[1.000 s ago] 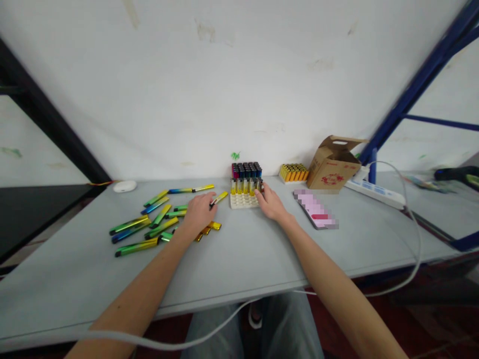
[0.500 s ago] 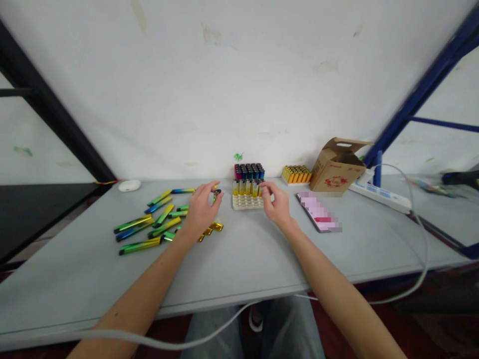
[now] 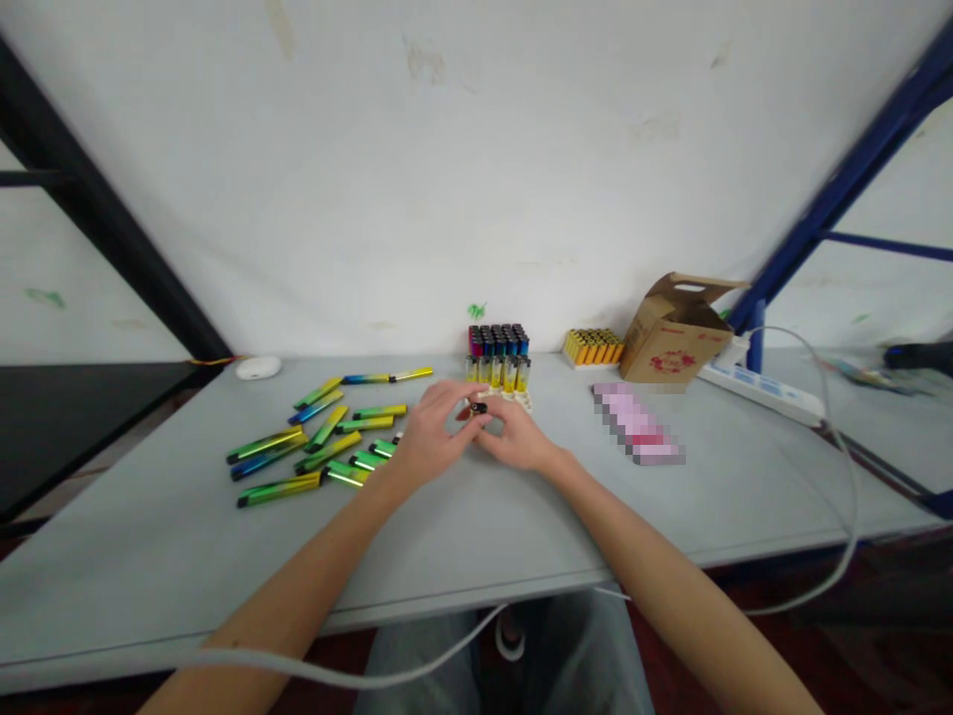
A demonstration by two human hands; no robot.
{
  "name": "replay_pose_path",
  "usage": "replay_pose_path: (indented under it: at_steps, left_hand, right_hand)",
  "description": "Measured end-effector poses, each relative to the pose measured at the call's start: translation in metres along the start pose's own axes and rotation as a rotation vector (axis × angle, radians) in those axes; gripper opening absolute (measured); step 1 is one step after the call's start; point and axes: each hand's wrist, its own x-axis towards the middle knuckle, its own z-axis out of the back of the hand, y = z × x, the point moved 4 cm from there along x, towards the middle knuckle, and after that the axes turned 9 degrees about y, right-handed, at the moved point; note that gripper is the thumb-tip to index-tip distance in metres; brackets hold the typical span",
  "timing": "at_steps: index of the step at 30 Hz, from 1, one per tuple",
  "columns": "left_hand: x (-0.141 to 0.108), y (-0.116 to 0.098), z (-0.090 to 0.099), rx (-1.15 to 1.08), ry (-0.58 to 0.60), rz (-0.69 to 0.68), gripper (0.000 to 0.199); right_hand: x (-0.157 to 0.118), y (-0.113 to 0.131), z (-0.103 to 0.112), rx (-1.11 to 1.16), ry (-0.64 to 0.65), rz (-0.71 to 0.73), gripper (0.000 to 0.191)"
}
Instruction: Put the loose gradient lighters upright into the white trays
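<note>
My left hand (image 3: 432, 437) and my right hand (image 3: 519, 437) meet at the middle of the table. Between their fingertips is a lighter (image 3: 477, 407), of which mainly the dark top shows; the fingers cover its body. Both hands are closed on it. Just behind them is a white holed tray (image 3: 527, 402), mostly hidden by the hands, with a row of yellow-and-clear lighters (image 3: 509, 374) upright in it. To the left of my left hand, several green, yellow and blue shiny lighters (image 3: 328, 454) lie loose.
Behind the tray stands a block of dark-topped purple and blue lighters (image 3: 498, 341). Right of it are a tray of orange lighters (image 3: 594, 347), an open cardboard box (image 3: 670, 343), a phone (image 3: 636, 425) and a power strip (image 3: 766, 392). A white case (image 3: 258, 368) lies at the back left.
My right hand has left the row in the tray and come down and left. My left hand has moved right with a lighter, and the two hands now meet around it.
</note>
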Motion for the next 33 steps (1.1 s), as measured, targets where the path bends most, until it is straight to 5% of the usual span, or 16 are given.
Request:
replay_pose_path:
  at_steps: [7,11,17,23,33]
  left_hand:
    - [-0.003,0.024,0.003,0.040,-0.055,0.166,0.036]
    - [-0.005,0.043,-0.005,0.107,0.101,0.262,0.030]
    - [-0.011,0.046,-0.024,0.226,0.271,0.226,0.027]
    - [-0.012,0.046,-0.029,0.243,0.296,0.232,0.027]
    - [-0.014,0.049,-0.032,0.269,0.348,0.220,0.028]
  right_hand:
    - [0.006,-0.019,0.000,0.510,-0.140,-0.222,0.023]
    - [0.005,-0.024,0.009,0.942,-0.221,-0.341,0.024]
    - [0.003,-0.024,0.017,1.302,-0.159,-0.434,0.020]
    - [0.002,-0.026,0.020,1.399,-0.131,-0.477,0.056]
    - [0.002,-0.025,0.020,1.401,-0.075,-0.512,0.056]
